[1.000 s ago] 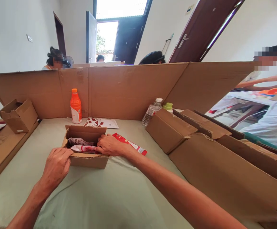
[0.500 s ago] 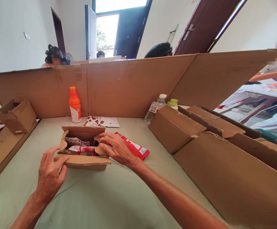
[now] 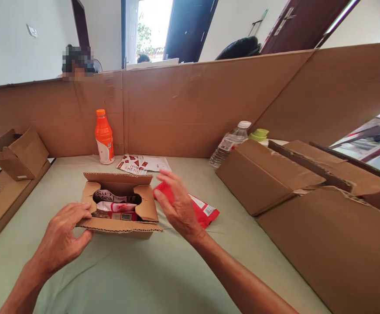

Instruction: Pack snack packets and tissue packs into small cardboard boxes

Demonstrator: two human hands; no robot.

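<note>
A small cardboard box (image 3: 124, 231) stands on the green cloth with its top flaps up and packets (image 3: 118, 207) inside, one lettered "Meal". My left hand (image 3: 67, 231) grips the box's front left corner, fingertips on the left flap and thumb below the front flap. Free of the box, my right hand (image 3: 179, 205) hovers at its right with fingers apart, holding nothing. It partly covers a red packet (image 3: 206, 211) lying on the cloth. Behind the box lie white and red packets (image 3: 150, 163).
An orange bottle (image 3: 104, 141) stands at the back, before a tall cardboard screen (image 3: 190, 109). Larger cardboard boxes (image 3: 327, 244) fill the right side, with a clear bottle (image 3: 231, 144) behind them. At left, a small open box (image 3: 21, 159) sits on a flat carton (image 3: 11, 205).
My right hand has let go of the box's right flap and moved right, over the red packet. Both side flaps now lean inward. My left hand stays at the box's left corner.
</note>
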